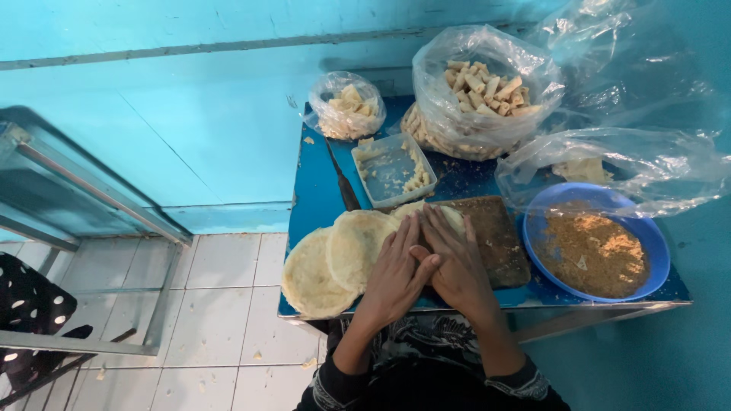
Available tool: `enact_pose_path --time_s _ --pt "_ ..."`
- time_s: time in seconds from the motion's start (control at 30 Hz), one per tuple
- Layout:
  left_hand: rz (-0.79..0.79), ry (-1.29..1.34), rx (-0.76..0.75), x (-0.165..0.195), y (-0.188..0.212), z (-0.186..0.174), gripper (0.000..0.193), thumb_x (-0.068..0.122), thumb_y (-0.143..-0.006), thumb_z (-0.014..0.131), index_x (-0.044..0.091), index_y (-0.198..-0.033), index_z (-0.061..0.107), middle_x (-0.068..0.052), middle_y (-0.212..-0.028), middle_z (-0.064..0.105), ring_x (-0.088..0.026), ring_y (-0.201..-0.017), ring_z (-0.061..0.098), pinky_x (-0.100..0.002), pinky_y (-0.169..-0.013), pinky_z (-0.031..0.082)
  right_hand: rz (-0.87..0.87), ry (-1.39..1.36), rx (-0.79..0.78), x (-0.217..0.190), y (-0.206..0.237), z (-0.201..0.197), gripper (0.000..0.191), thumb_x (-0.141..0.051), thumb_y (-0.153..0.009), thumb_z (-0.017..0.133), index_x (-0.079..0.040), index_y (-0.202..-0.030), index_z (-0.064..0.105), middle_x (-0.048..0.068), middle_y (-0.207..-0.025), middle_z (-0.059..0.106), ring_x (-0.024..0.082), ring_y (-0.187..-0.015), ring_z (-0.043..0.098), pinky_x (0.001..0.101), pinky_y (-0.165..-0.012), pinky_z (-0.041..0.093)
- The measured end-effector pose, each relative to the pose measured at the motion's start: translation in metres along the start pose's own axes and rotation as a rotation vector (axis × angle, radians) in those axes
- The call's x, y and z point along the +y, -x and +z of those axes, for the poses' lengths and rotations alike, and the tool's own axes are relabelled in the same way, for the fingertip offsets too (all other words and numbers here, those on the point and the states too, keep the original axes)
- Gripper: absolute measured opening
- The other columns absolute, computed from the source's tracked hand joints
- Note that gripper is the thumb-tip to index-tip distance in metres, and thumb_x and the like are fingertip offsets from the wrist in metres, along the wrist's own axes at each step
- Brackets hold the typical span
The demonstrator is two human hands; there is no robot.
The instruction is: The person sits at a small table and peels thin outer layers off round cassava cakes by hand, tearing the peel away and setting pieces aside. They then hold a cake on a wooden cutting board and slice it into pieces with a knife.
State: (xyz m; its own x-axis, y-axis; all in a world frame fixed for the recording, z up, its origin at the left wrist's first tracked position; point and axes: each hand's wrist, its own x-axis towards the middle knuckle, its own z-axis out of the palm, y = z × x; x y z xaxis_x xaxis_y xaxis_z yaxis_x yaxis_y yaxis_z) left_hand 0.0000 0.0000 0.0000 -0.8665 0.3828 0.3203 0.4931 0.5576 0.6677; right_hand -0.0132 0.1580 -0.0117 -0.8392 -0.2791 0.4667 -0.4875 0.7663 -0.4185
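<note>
My left hand [396, 274] and my right hand [457, 262] lie side by side, fingers flat and pointing away from me, pressing down on a pale thin wrapper [449, 215] on a dark wooden board [499, 236]. What lies under the palms is hidden. To the left of my hands, several round pale wrappers [331, 259] overlap on the blue table [316, 194].
A blue bowl [647, 240] of brown crumbs sits at the right. A clear rectangular tub [392, 171], a knife [343, 183] and plastic bags of small rolls [480, 95] [346, 106] stand further back. A metal frame [99, 198] stands left over the tiled floor.
</note>
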Motion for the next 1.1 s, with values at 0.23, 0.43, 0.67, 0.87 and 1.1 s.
enact_pose_path --time_s 0.23,0.43,0.67,0.87,1.1 --pt "-0.014 -0.016 0.025 -0.001 -0.011 0.016 0.082 0.052 -0.106 0.043 -0.009 -0.158 0.026 -0.027 -0.165 0.029 -0.037 -0.157 0.023 -0.045 -0.125 0.018 0.014 -0.015 -0.009 0.014 -0.003 -0.005 0.063 -0.046 -0.104 0.047 -0.004 -0.151 0.048 0.017 -0.159 0.044 0.033 -0.151 0.034 0.059 -0.122 0.013" --pt "-0.004 0.049 0.09 -0.029 0.007 -0.008 0.087 0.053 -0.105 0.044 -0.012 -0.158 0.021 -0.028 -0.165 0.029 -0.038 -0.153 0.026 -0.044 -0.124 0.02 0.014 -0.066 -0.013 -0.017 -0.014 0.019 0.064 -0.046 -0.103 0.048 -0.004 -0.151 0.049 0.018 -0.157 0.046 0.035 -0.15 0.036 0.0585 -0.122 0.016" --pt "0.016 0.013 0.072 -0.034 0.004 0.003 0.081 0.05 -0.107 0.044 -0.01 -0.157 0.025 -0.027 -0.165 0.031 -0.039 -0.155 0.027 -0.045 -0.124 0.02 0.025 -0.048 -0.024 -0.004 -0.008 0.029 0.062 -0.045 -0.103 0.048 -0.003 -0.149 0.05 0.018 -0.157 0.047 0.035 -0.15 0.035 0.0582 -0.122 0.016" --pt "-0.045 0.237 0.146 -0.034 0.005 -0.002 0.085 0.043 -0.101 0.055 -0.008 -0.158 0.019 -0.026 -0.157 0.039 -0.039 -0.146 0.037 -0.044 -0.118 0.032 0.001 -0.049 -0.033 0.0 -0.011 0.037 0.06 -0.041 -0.104 0.049 -0.004 -0.151 0.048 0.019 -0.157 0.046 0.036 -0.15 0.034 0.0602 -0.122 0.013" --pt "-0.079 -0.037 0.294 -0.072 0.0 -0.027 0.063 0.028 -0.098 0.06 0.008 -0.155 0.044 -0.027 -0.165 0.035 -0.04 -0.138 0.046 -0.045 -0.113 0.041 0.018 -0.126 -0.027 -0.005 -0.011 0.041 0.062 -0.034 -0.102 0.056 -0.004 -0.154 0.042 0.019 -0.154 0.049 0.038 -0.149 0.037 0.0607 -0.121 0.016"
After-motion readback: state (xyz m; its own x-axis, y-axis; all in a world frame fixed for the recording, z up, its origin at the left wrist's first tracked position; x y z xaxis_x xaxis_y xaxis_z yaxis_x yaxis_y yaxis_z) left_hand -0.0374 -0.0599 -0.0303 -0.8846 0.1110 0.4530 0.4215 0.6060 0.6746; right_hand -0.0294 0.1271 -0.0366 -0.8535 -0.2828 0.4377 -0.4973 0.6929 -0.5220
